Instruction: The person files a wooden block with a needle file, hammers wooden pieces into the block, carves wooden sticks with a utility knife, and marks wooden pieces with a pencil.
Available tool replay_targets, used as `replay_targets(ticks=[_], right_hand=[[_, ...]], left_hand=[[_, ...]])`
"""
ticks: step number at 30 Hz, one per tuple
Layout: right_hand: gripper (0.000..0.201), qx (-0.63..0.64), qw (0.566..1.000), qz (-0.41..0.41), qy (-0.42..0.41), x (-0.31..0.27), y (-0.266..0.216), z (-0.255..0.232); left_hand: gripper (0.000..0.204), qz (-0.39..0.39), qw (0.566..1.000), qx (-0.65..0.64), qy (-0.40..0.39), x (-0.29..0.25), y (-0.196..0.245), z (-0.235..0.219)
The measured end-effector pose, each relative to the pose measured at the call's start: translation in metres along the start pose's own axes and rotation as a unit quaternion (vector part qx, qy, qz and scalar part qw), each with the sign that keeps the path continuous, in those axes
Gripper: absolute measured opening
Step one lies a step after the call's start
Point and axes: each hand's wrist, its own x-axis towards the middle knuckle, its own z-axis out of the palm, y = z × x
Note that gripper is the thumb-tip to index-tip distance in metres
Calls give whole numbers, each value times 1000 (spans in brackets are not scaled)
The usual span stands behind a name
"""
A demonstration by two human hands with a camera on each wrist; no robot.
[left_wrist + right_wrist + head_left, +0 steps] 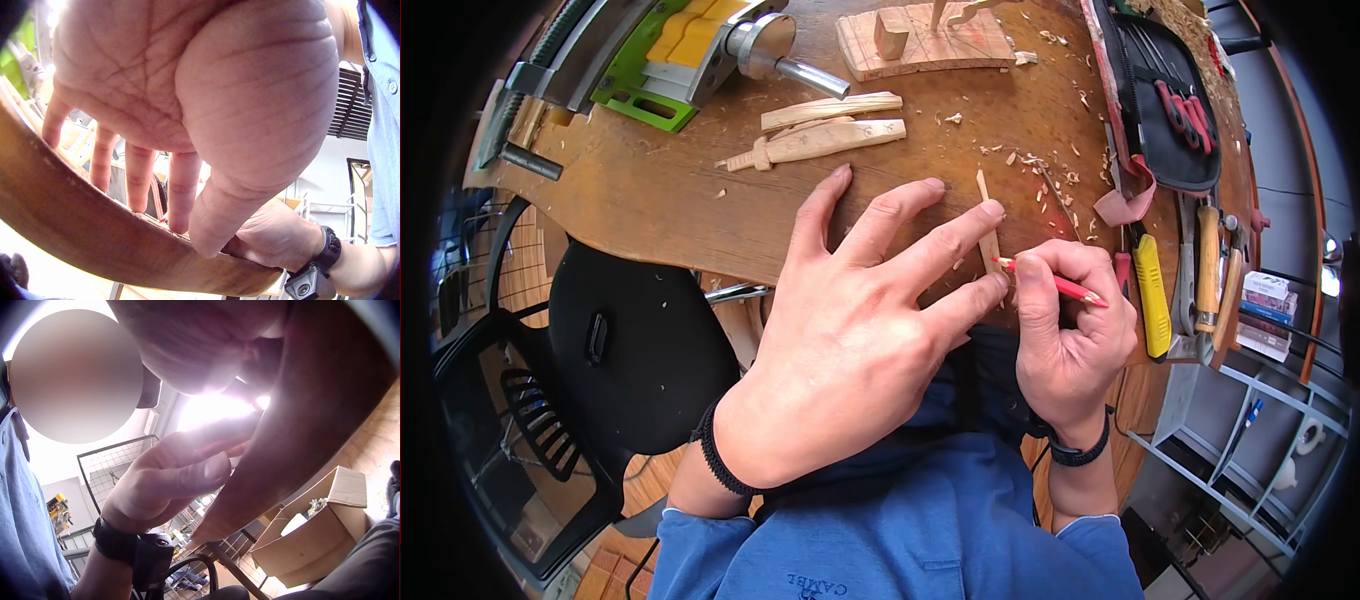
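My left hand (855, 325) lies spread over the front edge of the wooden table (670, 200), fingers long and fingertips down on the top. Its index fingertip rests on a narrow, pointed strip of pale wood (990, 246), and the thumb tip is beside the strip's near end. The right hand (1072, 345) pinches a short red pencil (1080, 291), its tip close over the strip. In the left wrist view the palm (137, 75) arches above the table edge, with the right hand (281, 234) behind the thumb. The right wrist view is dark around the pencil, which is hidden there.
Two carved wooden pieces (830, 143) lie beyond the left fingers. A carved board (925, 45) sits farther back, a green and metal vise (670, 70) at back left. A yellow utility knife (1152, 295) and a black tool case (1170, 110) are on the right, among shavings.
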Motion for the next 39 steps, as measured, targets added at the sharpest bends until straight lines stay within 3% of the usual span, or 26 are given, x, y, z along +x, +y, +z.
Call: replay_targets(ticks=[7,13,39], right_hand=[[9,18,999,39,-14,-2,-5,-3],[9,0,1000,-5,5,-1,0,-1],[8,1,1000,11,-11,0,-4,-6]], left_hand=[[59,4,1000,8,1,-1,-1,0],[64,6,1000,-2,-18,-1,-1,-4],[66,4,999,-23,-34,-1,0,-8]])
